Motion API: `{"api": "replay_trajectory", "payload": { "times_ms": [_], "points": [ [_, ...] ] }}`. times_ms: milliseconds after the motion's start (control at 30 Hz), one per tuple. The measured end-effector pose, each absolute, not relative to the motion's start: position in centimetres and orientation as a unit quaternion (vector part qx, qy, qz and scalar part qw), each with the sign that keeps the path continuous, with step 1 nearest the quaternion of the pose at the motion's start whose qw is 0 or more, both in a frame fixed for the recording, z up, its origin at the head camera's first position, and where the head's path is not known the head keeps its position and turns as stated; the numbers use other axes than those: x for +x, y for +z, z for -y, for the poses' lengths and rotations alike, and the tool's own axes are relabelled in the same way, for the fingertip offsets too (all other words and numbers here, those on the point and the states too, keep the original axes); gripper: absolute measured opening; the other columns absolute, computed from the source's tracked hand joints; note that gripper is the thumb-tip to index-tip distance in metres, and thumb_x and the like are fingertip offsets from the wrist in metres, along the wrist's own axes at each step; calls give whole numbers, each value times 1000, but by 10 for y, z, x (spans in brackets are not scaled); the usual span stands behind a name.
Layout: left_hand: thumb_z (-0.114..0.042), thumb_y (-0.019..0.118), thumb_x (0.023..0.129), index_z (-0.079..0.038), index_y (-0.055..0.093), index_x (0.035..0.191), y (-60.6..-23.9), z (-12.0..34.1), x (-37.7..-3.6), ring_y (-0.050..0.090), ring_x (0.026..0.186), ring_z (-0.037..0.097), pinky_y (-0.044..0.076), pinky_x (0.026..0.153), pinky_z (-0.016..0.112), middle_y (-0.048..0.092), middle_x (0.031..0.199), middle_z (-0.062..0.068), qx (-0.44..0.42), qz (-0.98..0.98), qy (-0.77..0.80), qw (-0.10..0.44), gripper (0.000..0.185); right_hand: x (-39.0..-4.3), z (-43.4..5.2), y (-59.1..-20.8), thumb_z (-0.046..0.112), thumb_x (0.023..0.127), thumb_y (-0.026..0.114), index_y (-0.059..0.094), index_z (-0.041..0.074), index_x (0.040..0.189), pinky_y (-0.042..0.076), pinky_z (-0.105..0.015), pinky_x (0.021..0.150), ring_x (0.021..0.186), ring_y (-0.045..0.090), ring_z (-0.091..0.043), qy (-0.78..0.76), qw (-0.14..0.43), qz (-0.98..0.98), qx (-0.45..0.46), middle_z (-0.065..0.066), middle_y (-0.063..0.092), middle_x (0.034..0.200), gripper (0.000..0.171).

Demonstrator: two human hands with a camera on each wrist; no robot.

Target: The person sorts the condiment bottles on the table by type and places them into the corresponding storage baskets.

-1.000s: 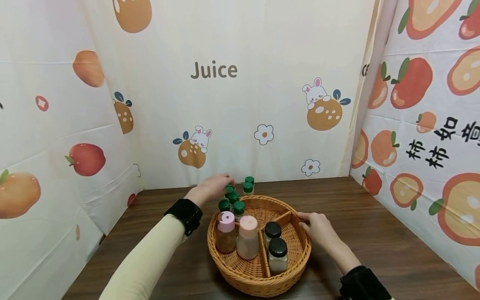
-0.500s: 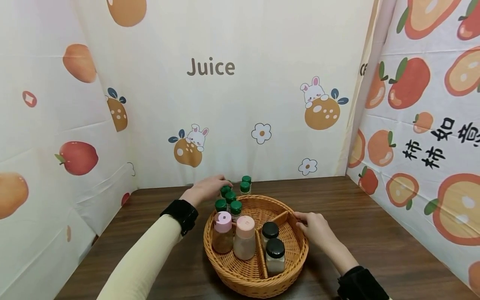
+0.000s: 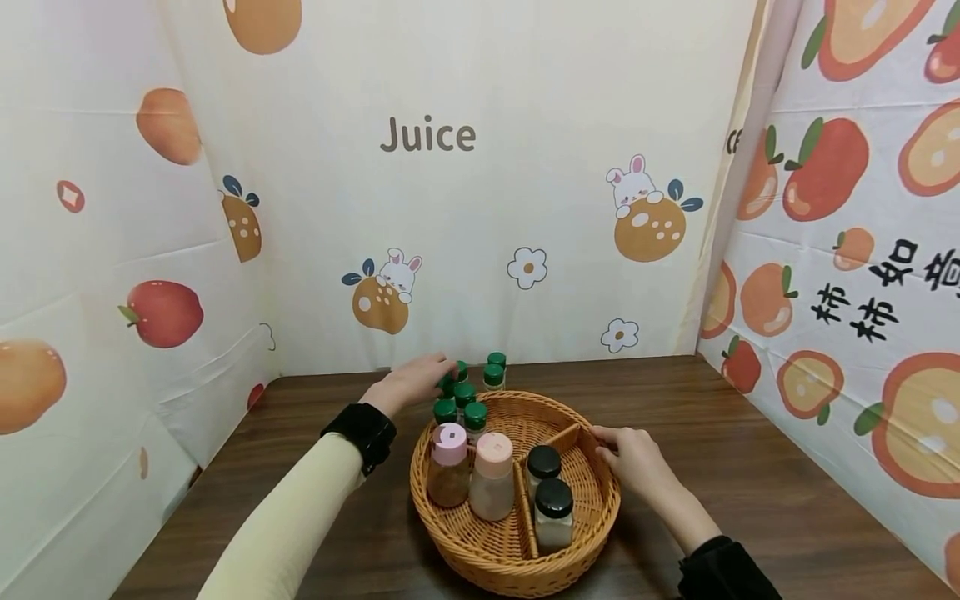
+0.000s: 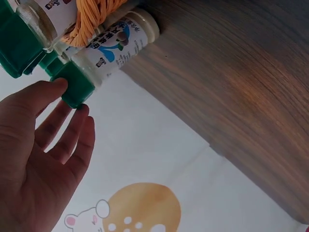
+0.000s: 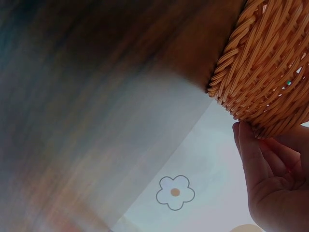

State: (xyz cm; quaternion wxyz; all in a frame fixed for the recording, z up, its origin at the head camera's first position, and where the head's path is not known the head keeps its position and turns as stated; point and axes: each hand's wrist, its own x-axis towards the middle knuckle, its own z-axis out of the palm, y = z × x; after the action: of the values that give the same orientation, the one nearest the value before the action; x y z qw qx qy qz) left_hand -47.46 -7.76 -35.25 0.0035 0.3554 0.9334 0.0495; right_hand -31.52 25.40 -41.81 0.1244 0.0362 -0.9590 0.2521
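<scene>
In the head view my left hand (image 3: 408, 385) is beyond the left rim of a round wicker basket (image 3: 517, 575). Its thumb and fingers pinch the green cap of a seasoning bottle (image 4: 118, 43), which has a white printed label and stands just outside the basket. My right hand (image 3: 637, 458) grips the basket's right rim, with fingers on the weave (image 5: 270, 63) in the right wrist view. Inside the basket are a purple-capped shaker (image 3: 448, 479), a pink-capped shaker (image 3: 492, 492), two black-capped jars (image 3: 553, 517) and green-capped bottles (image 3: 476, 417) at the back left.
Two more green-capped bottles (image 3: 493, 377) stand on the dark wooden table (image 3: 360, 533) behind the basket. Wicker dividers (image 3: 527, 508) split the basket inside. Printed cloth (image 3: 450, 208) walls in the table at the back and both sides.
My left hand has shifted slightly left with the green cap in its fingers, and another green cap now shows just past its fingertips. My right hand stays on the basket rim.
</scene>
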Motion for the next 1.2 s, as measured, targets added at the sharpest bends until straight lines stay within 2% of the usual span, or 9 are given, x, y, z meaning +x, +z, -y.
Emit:
{"api": "replay_trajectory", "payload": {
  "times_ms": [167,233,333,533,833,1033,1200],
  "points": [
    [-8,69,93,-11,56,118,-353,85,-474,60,110,24,53,97,40,62,114,8,354,-934,53,11,28,-315,-254,-418,2,91,68,69,-1,124,44,-25,55,73,60,-16,250,124,960,34,-22,73,112,33],
    [-8,70,93,-10,56,120,-354,88,-474,60,111,24,53,98,40,61,116,8,348,-935,59,15,31,-315,-253,-418,2,91,68,69,-1,124,45,-26,56,75,62,-16,248,125,960,37,-22,73,112,33],
    [-9,69,93,-9,57,124,-353,94,-473,59,112,23,53,98,40,61,119,8,341,-938,61,13,33,-315,-253,-418,2,91,68,69,-1,124,47,-26,57,77,64,-17,246,126,960,39,-22,73,112,33],
    [-11,67,95,-7,60,129,-338,102,-467,57,112,24,52,99,41,58,121,10,328,-944,43,3,34,-314,-254,-419,2,91,67,68,-1,124,41,-24,53,70,57,-16,249,125,960,39,-23,73,112,33],
    [-14,70,94,-9,61,125,-304,99,-450,55,105,23,55,92,37,57,115,10,366,-928,-15,-72,33,-316,-256,-419,4,91,68,69,-1,123,42,-26,55,72,58,-15,238,132,961,47,-21,73,111,33],
    [-15,70,94,-12,62,124,-285,87,-435,55,105,21,55,90,33,57,114,7,396,-908,-36,-130,31,-316,-257,-419,4,91,68,69,-1,124,38,-24,52,66,53,-14,243,128,961,45,-21,74,109,33],
    [-16,69,94,-11,61,125,-271,73,-423,57,106,21,56,91,32,57,115,7,409,-897,-35,-162,32,-316,-257,-420,3,92,67,68,-1,124,39,-24,53,67,54,-15,245,127,960,42,-21,73,110,32]
  ]
}}
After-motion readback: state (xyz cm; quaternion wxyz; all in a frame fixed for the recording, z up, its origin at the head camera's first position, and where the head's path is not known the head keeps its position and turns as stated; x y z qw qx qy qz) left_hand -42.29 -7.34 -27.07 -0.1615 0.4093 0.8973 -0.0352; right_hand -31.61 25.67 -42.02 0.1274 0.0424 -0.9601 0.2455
